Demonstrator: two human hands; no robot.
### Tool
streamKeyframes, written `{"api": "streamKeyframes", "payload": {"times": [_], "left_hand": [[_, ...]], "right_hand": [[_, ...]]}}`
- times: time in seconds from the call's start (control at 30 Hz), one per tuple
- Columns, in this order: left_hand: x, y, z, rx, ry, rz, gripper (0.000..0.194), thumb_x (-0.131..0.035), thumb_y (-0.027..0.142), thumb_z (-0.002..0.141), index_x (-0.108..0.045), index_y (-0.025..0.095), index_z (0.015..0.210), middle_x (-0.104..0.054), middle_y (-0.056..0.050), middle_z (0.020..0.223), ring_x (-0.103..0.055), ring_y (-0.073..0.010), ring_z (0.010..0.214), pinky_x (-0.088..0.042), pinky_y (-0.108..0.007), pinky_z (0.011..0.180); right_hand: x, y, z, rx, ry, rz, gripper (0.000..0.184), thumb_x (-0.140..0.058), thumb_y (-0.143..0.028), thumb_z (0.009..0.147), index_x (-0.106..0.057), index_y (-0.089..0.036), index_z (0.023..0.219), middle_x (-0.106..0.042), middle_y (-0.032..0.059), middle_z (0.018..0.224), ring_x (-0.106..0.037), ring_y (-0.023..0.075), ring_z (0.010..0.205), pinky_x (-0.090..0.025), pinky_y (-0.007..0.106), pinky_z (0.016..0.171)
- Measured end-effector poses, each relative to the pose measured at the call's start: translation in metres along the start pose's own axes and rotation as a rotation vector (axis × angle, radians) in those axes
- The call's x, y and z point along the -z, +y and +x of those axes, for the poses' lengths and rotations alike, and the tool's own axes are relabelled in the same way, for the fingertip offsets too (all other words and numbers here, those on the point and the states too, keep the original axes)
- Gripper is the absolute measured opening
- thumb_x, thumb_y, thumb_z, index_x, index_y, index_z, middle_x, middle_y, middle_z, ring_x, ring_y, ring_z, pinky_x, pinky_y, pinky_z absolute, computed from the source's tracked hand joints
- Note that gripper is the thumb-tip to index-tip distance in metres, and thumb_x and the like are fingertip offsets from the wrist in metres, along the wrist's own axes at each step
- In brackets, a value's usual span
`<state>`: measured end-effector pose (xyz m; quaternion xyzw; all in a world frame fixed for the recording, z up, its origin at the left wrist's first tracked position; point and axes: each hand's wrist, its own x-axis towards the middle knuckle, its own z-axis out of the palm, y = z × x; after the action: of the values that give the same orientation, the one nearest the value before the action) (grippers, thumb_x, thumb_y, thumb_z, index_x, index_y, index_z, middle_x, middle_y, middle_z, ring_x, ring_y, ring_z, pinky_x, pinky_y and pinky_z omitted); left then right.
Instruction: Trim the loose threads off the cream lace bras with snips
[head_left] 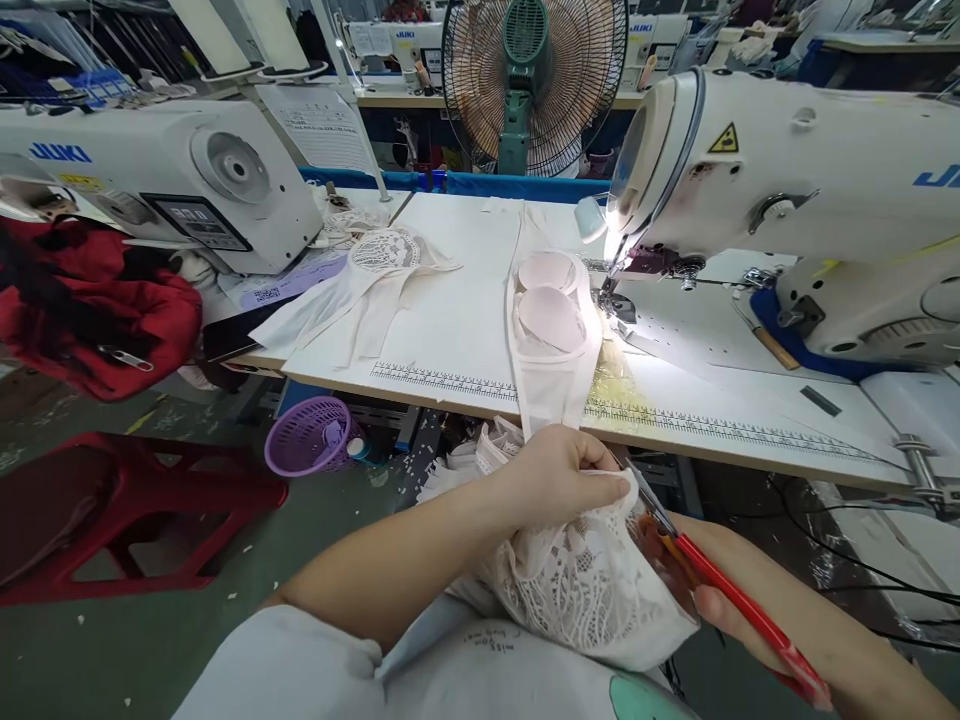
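My left hand (559, 475) is closed, pinching the top edge of a white lace bra piece (592, 590) that lies in my lap. My right hand (731, 600) is partly hidden behind the lace and grips red-handled scissors (739, 600), whose blades point up to the lace edge beside my left fingers. A strap runs from the lace up to a stack of pale pink bra cups (551, 305) on the sewing table (465, 330), right by the needle of the white sewing machine (810, 190).
Another lace garment (360, 285) lies on the table's left, by a second Juki machine (165, 180). A red bag (97, 320), a red stool (135, 510) and a purple basket (311, 435) stand at left. A fan (532, 80) stands behind the table.
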<state>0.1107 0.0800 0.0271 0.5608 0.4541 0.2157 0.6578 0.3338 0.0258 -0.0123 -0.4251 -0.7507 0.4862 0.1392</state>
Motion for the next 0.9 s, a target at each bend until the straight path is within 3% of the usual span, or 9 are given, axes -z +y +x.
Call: {"api": "streamKeyframes", "payload": {"times": [0.1, 0.43, 0.7, 0.8, 0.9], "left_hand": [[0.001, -0.003, 0.002, 0.018, -0.005, -0.039, 0.019, -0.063, 0.030, 0.067, -0.057, 0.015, 0.058, -0.043, 0.005, 0.050, -0.035, -0.0061, 0.046, -0.026, -0.021, 0.044], [0.005, -0.006, 0.006, 0.044, -0.075, -0.117, 0.021, -0.067, 0.033, 0.063, -0.058, 0.015, 0.059, -0.043, 0.005, 0.049, -0.033, -0.0063, 0.045, -0.024, -0.023, 0.045], [0.009, -0.007, 0.001, -0.002, -0.038, -0.090, 0.022, -0.066, 0.031, 0.068, -0.055, 0.015, 0.056, -0.040, 0.006, 0.048, -0.031, -0.0056, 0.044, -0.023, -0.023, 0.044], [0.010, -0.008, -0.003, -0.050, 0.010, -0.110, 0.022, -0.065, 0.030, 0.068, -0.056, 0.014, 0.057, -0.045, 0.004, 0.052, -0.036, -0.0061, 0.048, -0.027, -0.022, 0.048], [0.011, -0.010, -0.007, -0.085, 0.076, -0.188, 0.023, -0.069, 0.032, 0.067, -0.059, 0.013, 0.059, -0.050, 0.003, 0.055, -0.040, -0.0062, 0.051, -0.030, -0.022, 0.051]], "right_hand": [[0.000, 0.002, 0.000, -0.075, -0.088, 0.075, 0.063, -0.029, -0.087, 0.075, -0.036, -0.024, 0.074, -0.037, -0.0030, 0.066, -0.027, 0.0157, 0.058, -0.023, 0.028, 0.051], [-0.008, 0.016, -0.005, -0.128, -0.065, 0.137, 0.055, -0.041, -0.077, 0.081, -0.031, -0.024, 0.073, -0.038, -0.0047, 0.064, -0.030, 0.0131, 0.054, -0.020, 0.027, 0.049], [-0.018, 0.022, 0.003, -0.102, 0.261, 0.053, 0.051, -0.042, -0.064, 0.088, -0.037, -0.023, 0.058, -0.040, -0.0028, 0.052, -0.037, 0.0138, 0.045, -0.028, 0.027, 0.044], [-0.014, 0.019, 0.000, -0.081, 0.393, 0.089, 0.043, -0.048, -0.063, 0.085, -0.050, -0.023, 0.070, -0.049, -0.0011, 0.058, -0.048, 0.0171, 0.051, -0.039, 0.027, 0.045], [-0.013, 0.010, -0.005, 0.009, 0.461, 0.110, 0.032, -0.059, -0.055, 0.082, -0.058, -0.024, 0.088, -0.062, 0.0033, 0.079, -0.061, 0.0227, 0.071, -0.050, 0.028, 0.055]]}}
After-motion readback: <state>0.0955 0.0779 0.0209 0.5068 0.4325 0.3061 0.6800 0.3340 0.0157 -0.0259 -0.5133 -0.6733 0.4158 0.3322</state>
